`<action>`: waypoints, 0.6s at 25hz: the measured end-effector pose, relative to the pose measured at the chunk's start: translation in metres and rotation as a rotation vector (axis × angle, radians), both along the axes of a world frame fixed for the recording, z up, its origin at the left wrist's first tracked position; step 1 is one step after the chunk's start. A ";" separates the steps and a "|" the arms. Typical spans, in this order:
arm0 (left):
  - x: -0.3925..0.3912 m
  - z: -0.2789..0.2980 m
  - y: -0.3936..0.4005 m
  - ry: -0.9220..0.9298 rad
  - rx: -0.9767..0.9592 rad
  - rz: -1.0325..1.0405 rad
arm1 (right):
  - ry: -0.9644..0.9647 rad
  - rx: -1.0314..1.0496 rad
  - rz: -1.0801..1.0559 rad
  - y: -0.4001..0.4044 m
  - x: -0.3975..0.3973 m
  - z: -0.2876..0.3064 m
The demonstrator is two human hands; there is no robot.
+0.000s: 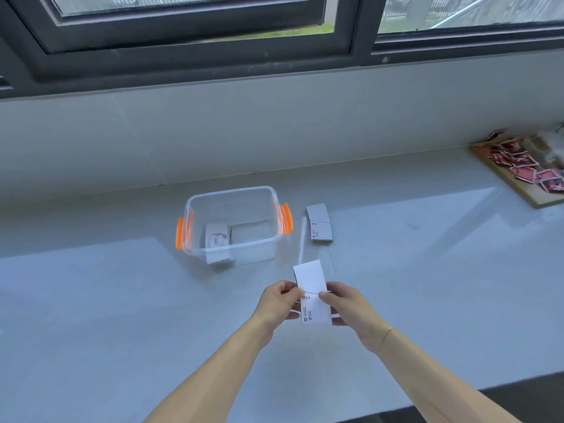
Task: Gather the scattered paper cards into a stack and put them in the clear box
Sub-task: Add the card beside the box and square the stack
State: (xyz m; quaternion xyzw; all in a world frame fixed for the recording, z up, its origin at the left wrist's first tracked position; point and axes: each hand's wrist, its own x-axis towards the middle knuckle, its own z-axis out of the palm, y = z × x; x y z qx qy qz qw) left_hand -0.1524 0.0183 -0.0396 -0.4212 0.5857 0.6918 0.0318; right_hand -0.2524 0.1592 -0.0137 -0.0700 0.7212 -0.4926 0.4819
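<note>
A stack of white paper cards (312, 288) is held above the counter, in front of the clear box (195, 206). My left hand (279, 303) pinches its left edge and my right hand (351, 306) pinches its right edge. The clear box has orange latches and holds a printed card (217, 239) on the left and a white stack (250, 235) on the right. Another pile of white cards (319, 222) lies on the counter just right of the box.
The pale counter (91, 300) runs along a window wall. A wooden board (494, 166) with several red picture cards sits at the far right. A dark edge of the counter shows at the bottom right.
</note>
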 end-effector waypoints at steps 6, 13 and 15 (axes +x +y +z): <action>-0.061 -0.002 0.021 -0.030 -0.004 0.093 | 0.027 0.087 0.034 0.013 -0.075 -0.006; -0.121 0.003 0.024 -0.082 -0.035 0.221 | 0.074 0.095 0.088 -0.001 -0.144 -0.015; -0.133 0.004 0.017 -0.093 -0.048 0.259 | 0.079 0.093 0.087 -0.012 -0.154 -0.017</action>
